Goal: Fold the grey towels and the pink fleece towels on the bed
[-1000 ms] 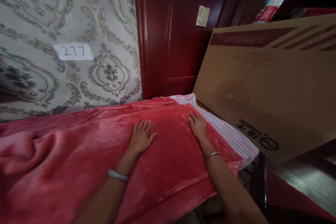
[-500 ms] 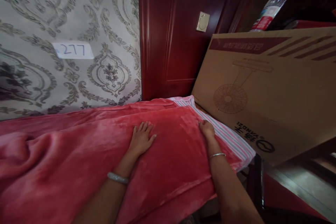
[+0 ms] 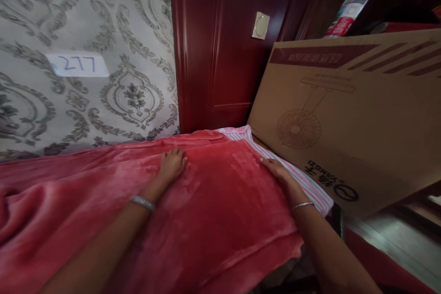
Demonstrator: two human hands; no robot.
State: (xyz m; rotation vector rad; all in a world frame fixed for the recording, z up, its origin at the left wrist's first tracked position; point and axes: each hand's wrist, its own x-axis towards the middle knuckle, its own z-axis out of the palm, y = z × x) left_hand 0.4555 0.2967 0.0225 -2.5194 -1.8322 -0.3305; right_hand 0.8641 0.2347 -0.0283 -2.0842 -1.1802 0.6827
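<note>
A red plush blanket (image 3: 220, 206) lies folded over in front of me, with a pink-and-grey striped sheet (image 3: 303, 177) showing along its right side. My left hand (image 3: 173, 164) rests on the blanket near the far folded edge, fingers slightly bent and apart from the thumb. At the blanket's right edge, beside the stripes, lies my right hand (image 3: 277, 170), its fingers stretched out to the left over the cloth. I see nothing held in either hand. Both wrists wear a bracelet.
A large cardboard box (image 3: 344, 124) printed with a fan stands at the right, with a plastic bottle (image 3: 354, 7) behind its top edge. Behind the blanket are a dark red wooden panel (image 3: 200, 55) and a patterned wall (image 3: 138, 55) bearing a paper label (image 3: 79, 65).
My left hand has slid left and away from me toward the fold. The right hand has shifted slightly right, its fingers straighter, and the blanket's near right corner lies further right.
</note>
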